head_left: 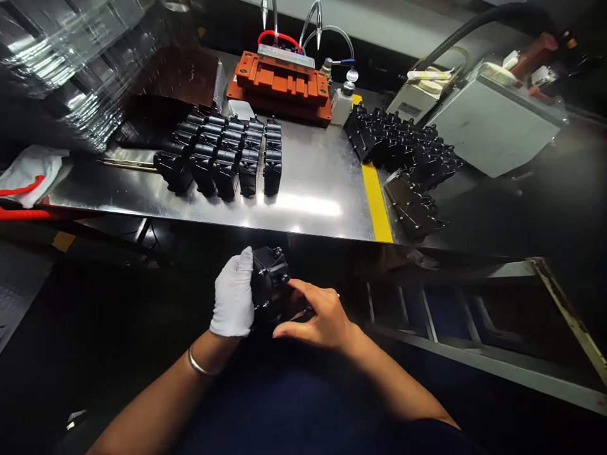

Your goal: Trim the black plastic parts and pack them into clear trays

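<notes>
In front of the bench edge, my left hand (pixel 234 297), in a white glove, is wrapped round a black moulded plastic part (pixel 268 275) with small pegs sticking out of it. My bare right hand (pixel 325 316) is at the part's right side. Its forefinger reaches the part's edge, and its thumb stretches out below, well apart from the forefinger. A small dark shape shows between that thumb and the other fingers; I cannot make out what it is. Rows of similar black parts (pixel 220 151) stand on the metal bench (pixel 313 174), left of centre.
More black parts (pixel 403 142) are grouped right of a yellow tape strip (pixel 377 202). An orange fixture (pixel 282 85) and a white dispenser bottle (pixel 342 104) stand behind. Clear trays (pixel 61 63) are stacked at left, near a white cloth (pixel 33 174). A metal frame (pixel 497 360) is low at right.
</notes>
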Tool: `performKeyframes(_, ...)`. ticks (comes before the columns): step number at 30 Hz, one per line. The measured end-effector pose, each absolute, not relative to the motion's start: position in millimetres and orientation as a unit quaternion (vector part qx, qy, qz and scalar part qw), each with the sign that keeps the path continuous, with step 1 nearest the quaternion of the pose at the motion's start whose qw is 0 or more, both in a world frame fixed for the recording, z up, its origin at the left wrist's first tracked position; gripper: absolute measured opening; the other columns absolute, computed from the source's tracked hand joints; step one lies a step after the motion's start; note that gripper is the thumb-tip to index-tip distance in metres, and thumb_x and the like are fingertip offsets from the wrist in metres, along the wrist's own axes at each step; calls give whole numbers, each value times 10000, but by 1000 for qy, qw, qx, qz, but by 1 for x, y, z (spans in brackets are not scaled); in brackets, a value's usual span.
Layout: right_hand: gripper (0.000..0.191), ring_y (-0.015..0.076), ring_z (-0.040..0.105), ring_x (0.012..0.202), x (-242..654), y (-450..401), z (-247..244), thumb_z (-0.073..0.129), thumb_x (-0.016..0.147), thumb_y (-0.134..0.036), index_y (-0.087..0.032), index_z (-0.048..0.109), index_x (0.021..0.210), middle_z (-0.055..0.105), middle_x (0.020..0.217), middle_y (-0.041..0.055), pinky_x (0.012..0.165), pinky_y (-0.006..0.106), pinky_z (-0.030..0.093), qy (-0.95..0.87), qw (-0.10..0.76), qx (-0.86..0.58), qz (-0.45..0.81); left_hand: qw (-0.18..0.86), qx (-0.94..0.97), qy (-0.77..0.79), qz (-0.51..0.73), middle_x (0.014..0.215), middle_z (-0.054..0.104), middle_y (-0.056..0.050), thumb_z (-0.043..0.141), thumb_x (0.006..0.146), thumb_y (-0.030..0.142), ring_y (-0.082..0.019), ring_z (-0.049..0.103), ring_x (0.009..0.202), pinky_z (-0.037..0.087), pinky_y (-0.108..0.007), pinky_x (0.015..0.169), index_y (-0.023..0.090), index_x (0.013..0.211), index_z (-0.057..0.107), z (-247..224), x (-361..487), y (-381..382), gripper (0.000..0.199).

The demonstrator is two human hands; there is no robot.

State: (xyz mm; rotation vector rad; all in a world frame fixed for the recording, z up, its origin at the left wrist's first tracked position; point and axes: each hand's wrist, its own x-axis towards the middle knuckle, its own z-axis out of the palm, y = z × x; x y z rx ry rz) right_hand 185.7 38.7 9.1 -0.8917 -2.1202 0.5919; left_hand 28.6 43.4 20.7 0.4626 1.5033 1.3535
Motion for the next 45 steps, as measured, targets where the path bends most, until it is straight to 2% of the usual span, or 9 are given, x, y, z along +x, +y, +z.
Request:
performKeyframes(2, 522, 125, 590, 508, 186, 38, 10, 670, 785, -507, -103, 590, 1105, 697, 721, 53, 479, 224, 458, -811, 340, -400, 258, 557, 136, 556, 601, 719, 604, 31, 603, 798, 550, -110, 570, 669, 480, -239, 647, 182, 794, 582, 27, 36, 51, 369)
performKeyframes(5, 382, 115, 549, 435, 201, 66, 27, 643, 777, -410, -135, 636, 1042, 668, 629, 6, 428, 217, 431, -758, 301, -502, 288, 606, 120, 472, 628, 923, 666, 10, 727, 728, 426, -126, 627, 862, 504, -264, 795, 202, 949, 587, 35, 40, 56, 344)
performKeyframes(7, 398, 155, 633, 575, 214, 108, 44, 634, 769, -430, -149, 658, 1050, 708, 737, 35, 531, 235, 489, -718, 284, -571, 278, 636, 137, 447, 614, 1030, 672, -14, 782, 682, 366, -145, 630, 960, 497, -292, 868, 204, 1023, 584, 36, 38, 53, 426)
performKeyframes(13, 507, 277, 663, 937, 202, 255, 69, 647, 771, -433, -87, 650, 1142, 710, 1024, 151, 765, 329, 508, -697, 117, -690, 158, 683, 204, 486, 506, 913, 694, -61, 741, 726, 427, -156, 643, 811, 523, -320, 791, 134, 1009, 608, 16, 28, 41, 429)
performKeyframes(20, 445, 158, 659, 903, 168, 331, 70, 556, 855, -540, -242, 637, 1175, 697, 1102, 28, 764, 228, 495, -726, 139, -662, 126, 639, 233, 557, 477, 897, 702, -57, 740, 713, 446, -170, 646, 810, 524, -337, 827, 142, 1002, 615, 2, 10, 35, 437)
performKeyframes(27, 434, 344, 591, 1104, 250, 371, 95, 595, 847, -280, -40, 567, 1208, 520, 1267, 289, 876, 409, 459, -589, 101, -802, 5, 615, 193, 601, 473, 861, 714, -77, 755, 657, 501, -201, 655, 797, 533, -366, 810, 139, 954, 638, -15, -10, 30, 482)
performKeyframes(36, 360, 251, 659, 905, 250, 269, 65, 590, 809, -470, -196, 622, 1040, 700, 907, 85, 727, 305, 463, -644, 53, -763, 37, 648, 274, 574, 419, 816, 704, -66, 713, 686, 454, -177, 636, 725, 519, -331, 725, 146, 915, 642, -19, 12, 43, 390)
performKeyframes(41, 365, 155, 573, 591, 242, 145, 43, 580, 781, -513, -184, 574, 940, 614, 662, -1, 564, 259, 425, -674, 192, -652, 288, 622, 327, 589, 399, 953, 709, -95, 624, 761, 449, -177, 632, 737, 481, -297, 617, 138, 1130, 596, -1, 18, 66, 483)
performKeyframes(45, 337, 123, 547, 583, 225, 95, 41, 611, 794, -479, -186, 599, 960, 627, 700, -4, 547, 234, 411, -704, 133, -539, 443, 578, 411, 564, 424, 1011, 708, -95, 562, 818, 450, -227, 649, 907, 503, -361, 806, 149, 1151, 599, 11, 27, 80, 450)
